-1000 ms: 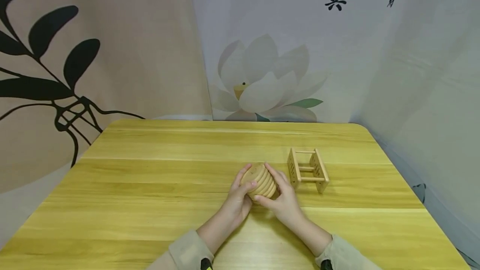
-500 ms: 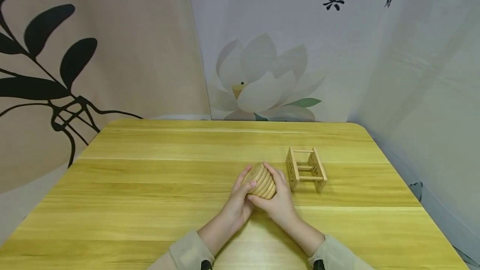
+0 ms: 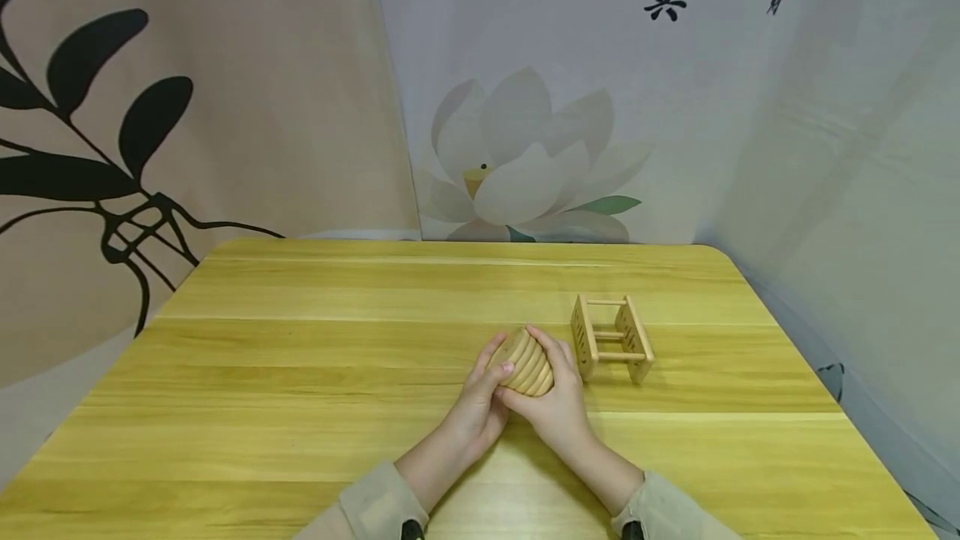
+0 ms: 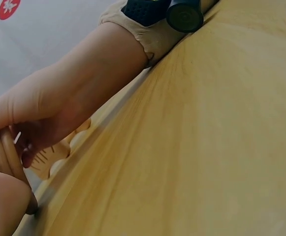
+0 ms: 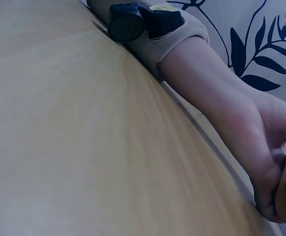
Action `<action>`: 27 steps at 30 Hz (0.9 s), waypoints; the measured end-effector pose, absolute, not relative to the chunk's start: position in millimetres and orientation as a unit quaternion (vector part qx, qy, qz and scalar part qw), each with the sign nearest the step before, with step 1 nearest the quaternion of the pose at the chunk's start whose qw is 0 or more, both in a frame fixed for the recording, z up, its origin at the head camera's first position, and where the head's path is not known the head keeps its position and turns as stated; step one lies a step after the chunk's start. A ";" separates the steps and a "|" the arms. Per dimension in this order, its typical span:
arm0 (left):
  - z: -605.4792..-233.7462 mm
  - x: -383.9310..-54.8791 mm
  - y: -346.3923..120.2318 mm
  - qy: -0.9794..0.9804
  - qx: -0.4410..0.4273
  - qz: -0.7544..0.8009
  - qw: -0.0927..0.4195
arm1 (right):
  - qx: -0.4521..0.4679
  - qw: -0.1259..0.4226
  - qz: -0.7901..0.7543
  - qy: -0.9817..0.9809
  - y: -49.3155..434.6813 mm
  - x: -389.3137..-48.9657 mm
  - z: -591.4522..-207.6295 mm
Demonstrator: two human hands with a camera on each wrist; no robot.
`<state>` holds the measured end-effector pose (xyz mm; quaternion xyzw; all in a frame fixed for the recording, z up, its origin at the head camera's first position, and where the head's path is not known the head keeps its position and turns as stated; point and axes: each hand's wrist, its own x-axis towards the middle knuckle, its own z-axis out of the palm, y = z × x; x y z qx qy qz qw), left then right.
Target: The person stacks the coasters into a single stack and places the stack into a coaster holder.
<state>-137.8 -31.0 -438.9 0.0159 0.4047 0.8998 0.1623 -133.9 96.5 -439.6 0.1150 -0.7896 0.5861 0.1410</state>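
Several round wooden coasters (image 3: 528, 363), pale and smooth-edged, are held together as a tilted stack in front of the person. From the left, the left hand (image 3: 474, 408) grips the stack, its thumb across the front face. My right hand (image 3: 561, 407) curls round the other side, with a finger over the top edge and the thumb along the bottom. The left wrist view shows the edges of the coasters (image 4: 4, 153) between the hands. In the right wrist view, the left hand (image 5: 263, 152) partly hides the stack at the frame's edge.
A small wooden rack (image 3: 635, 340) with slotted side panels and thin crossbars stands just right of the right hand. Both hands are over a wood-grain table (image 3: 300, 407). Behind its far edge hangs a printed cloth backdrop (image 3: 315, 107).
The right hand has closed in slightly on the stack, its thumb moving left toward the left hand. The coasters look more evenly aligned. The rack stays in place; the whole view shifts slightly.
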 end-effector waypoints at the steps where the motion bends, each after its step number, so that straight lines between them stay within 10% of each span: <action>1: -438.9 -138.0 -31.4 0.404 0.015 0.900 0.164 | 0.116 0.144 0.584 -0.790 96.4 -134.1 -439.4; 27: -435.8 -145.4 -47.6 0.472 0.062 0.852 0.217 | 0.171 0.178 0.516 -0.820 108.9 -132.5 -428.9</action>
